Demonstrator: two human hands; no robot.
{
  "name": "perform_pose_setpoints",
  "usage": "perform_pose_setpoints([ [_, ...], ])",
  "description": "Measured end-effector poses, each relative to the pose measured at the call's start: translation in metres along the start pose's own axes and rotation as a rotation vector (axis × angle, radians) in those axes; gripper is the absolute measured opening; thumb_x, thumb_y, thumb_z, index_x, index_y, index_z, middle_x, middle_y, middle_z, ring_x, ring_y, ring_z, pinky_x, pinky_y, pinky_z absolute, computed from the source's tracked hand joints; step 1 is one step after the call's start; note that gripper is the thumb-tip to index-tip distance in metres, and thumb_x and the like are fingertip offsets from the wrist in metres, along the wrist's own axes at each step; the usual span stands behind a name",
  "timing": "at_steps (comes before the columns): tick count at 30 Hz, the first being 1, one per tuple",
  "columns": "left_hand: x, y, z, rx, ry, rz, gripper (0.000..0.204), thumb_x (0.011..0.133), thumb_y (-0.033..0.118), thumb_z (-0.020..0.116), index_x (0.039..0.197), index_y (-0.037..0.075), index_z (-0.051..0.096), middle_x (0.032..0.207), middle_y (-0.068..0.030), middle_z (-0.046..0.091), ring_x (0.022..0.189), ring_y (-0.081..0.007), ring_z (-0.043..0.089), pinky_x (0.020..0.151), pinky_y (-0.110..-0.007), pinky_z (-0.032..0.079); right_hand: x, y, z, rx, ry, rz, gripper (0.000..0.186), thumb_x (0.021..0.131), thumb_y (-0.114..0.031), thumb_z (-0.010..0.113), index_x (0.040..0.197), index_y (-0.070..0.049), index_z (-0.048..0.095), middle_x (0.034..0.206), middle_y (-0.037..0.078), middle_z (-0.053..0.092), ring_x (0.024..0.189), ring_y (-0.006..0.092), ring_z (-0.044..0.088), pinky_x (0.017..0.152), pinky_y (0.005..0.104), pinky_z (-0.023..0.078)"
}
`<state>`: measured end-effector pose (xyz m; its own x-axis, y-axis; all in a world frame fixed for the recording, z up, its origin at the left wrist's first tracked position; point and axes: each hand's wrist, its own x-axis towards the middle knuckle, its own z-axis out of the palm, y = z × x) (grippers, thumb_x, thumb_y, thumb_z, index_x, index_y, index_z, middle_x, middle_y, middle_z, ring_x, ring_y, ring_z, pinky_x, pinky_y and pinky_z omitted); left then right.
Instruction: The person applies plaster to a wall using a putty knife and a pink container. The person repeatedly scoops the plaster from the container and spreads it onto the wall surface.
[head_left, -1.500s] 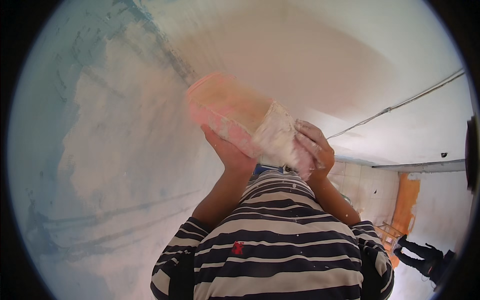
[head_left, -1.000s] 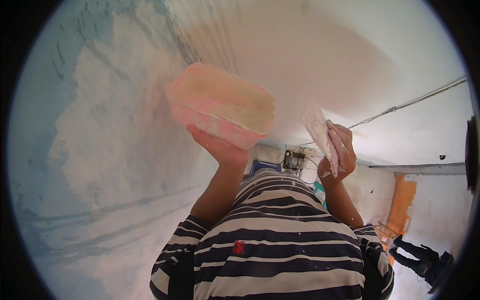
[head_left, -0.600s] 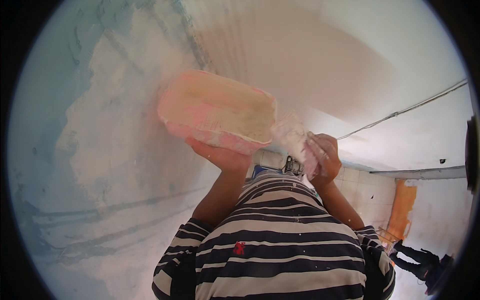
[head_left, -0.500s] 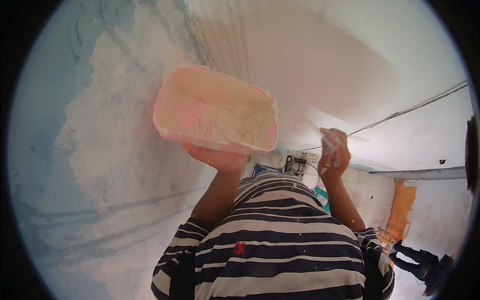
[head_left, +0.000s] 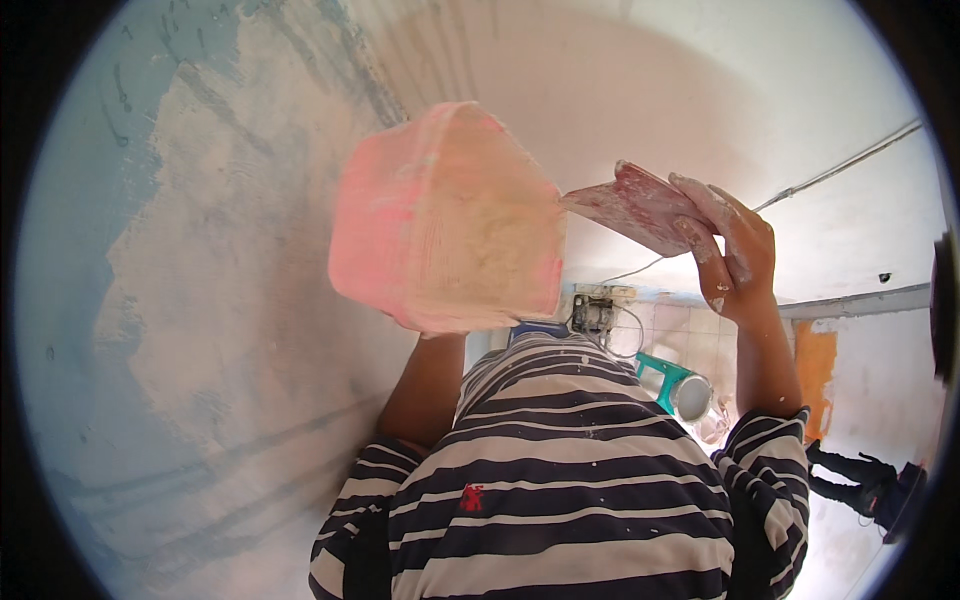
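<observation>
Okay so the pink tub (head_left: 375, 230) is tipped over sideways above the striped shirt (head_left: 560, 470), with cream-coloured paste smeared over its inner walls, pink showing through here and there. Can't make out how deep the stuff is. Down and to the right of the tub there's a round pale container (head_left: 692, 398) next to a teal frame (head_left: 655, 380), too small to tell what's in it

Left forearm (head_left: 428, 375) comes up under the tub, but the left hand is hidden behind it, so no idea how those fingers sit. Right hand (head_left: 735, 245), right of the tub, has its fingers pinched on a flat reddish spreader (head_left: 640, 210) with paste on it; one corner points at the tub's right edge, touching or just beside, can't tell

Compared with half a second ago, the right hand is higher and the spreader's broad face shows instead of a blur. The tub has rolled too: more of its pink outside is showing, and the left hand that was visible beneath it has gone out of sight
</observation>
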<state>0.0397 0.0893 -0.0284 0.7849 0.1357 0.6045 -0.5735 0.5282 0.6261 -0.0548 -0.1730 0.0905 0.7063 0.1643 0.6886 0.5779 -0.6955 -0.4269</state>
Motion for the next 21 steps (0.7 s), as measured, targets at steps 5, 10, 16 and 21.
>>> perform_pose_setpoints([
  [5, 0.0, -0.01, -0.007, 0.026, -0.019, -0.039, 0.084, 0.096, 0.071, 0.032, 0.153, 0.011, 0.03, 0.154, -0.0108, 0.036, 0.141, -0.0297, 0.038, 0.112, -0.049, 0.038, 0.01, 0.0, 0.0, 0.085, -0.143, 0.035, 0.045, 0.087, 0.004, 0.059, 0.131, -0.003, 0.06, 0.092, 0.018, 0.069, 0.076, 0.0287, 0.067, 0.069, 0.0316, 0.053],
  [10, -0.009, -0.015, -0.014, 0.054, -0.022, -0.052, 0.083, 0.096, 0.071, 0.033, 0.152, 0.009, 0.031, 0.154, -0.012, 0.037, 0.14, -0.0304, 0.04, 0.112, -0.05, 0.038, 0.016, -0.005, -0.001, 0.26, -0.214, 0.218, 0.037, 0.094, 0.003, 0.056, 0.13, 0.001, 0.06, 0.101, 0.018, 0.071, 0.087, 0.026, 0.07, 0.082, 0.0327, 0.055],
  [16, -0.015, -0.021, -0.017, 0.095, -0.032, -0.073, 0.083, 0.096, 0.069, 0.034, 0.151, 0.007, 0.032, 0.153, -0.0134, 0.039, 0.139, -0.0311, 0.041, 0.112, -0.051, 0.039, 0.014, -0.005, 0.003, 0.415, -0.238, 0.32, 0.033, 0.097, 0.001, 0.054, 0.129, 0.003, 0.06, 0.109, 0.018, 0.071, 0.093, 0.0219, 0.069, 0.087, 0.032, 0.054],
  [21, -0.039, -0.013, -0.029, 0.138, -0.028, -0.11, 0.083, 0.097, 0.069, 0.034, 0.151, 0.005, 0.033, 0.152, -0.0146, 0.04, 0.138, -0.0318, 0.043, 0.111, -0.051, 0.039, 0.014, -0.018, 0.004, 0.426, -0.241, 0.43, 0.032, 0.096, -0.001, 0.056, 0.127, 0.003, 0.061, 0.108, 0.016, 0.071, 0.093, 0.0199, 0.068, 0.088, 0.0309, 0.053],
])
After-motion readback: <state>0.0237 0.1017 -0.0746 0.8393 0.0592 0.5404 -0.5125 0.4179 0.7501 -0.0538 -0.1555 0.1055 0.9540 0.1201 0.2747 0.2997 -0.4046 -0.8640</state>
